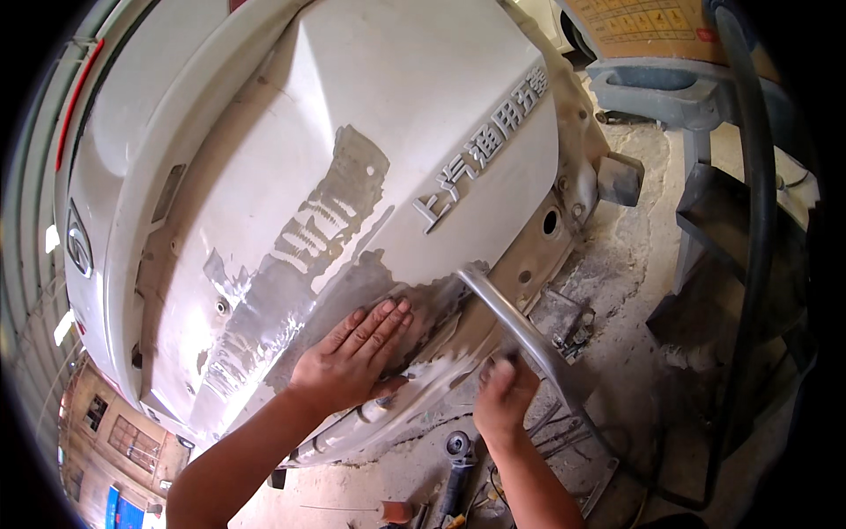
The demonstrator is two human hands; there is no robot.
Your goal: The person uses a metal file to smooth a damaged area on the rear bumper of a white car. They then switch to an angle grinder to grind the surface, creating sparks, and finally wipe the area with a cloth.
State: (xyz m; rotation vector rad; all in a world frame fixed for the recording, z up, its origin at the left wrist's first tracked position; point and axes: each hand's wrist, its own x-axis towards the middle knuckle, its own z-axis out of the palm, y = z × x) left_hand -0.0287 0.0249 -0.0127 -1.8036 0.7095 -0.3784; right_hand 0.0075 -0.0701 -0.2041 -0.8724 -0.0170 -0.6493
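And the left hand point(352, 360) is laid flat, fingers extended, on one pale vehicle panel point(414, 115) filling mid-view! The right hand point(507, 388) is curled just beside one bent metal tube point(520, 322); whether anything is gripped cannot be told. Six raised characters point(480, 148) are counted on the panel; below, one grinder point(456, 467) is seen.

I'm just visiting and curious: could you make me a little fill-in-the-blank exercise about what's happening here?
1. The person's ____ hand lies flat on the car panel.
2. Of the metal bar and the angle grinder, the right hand is nearer the ____.
3. The grinder lies on the ____.
4. The thick hose at far right is coloured ____.

Missing words: left; bar; floor; black.
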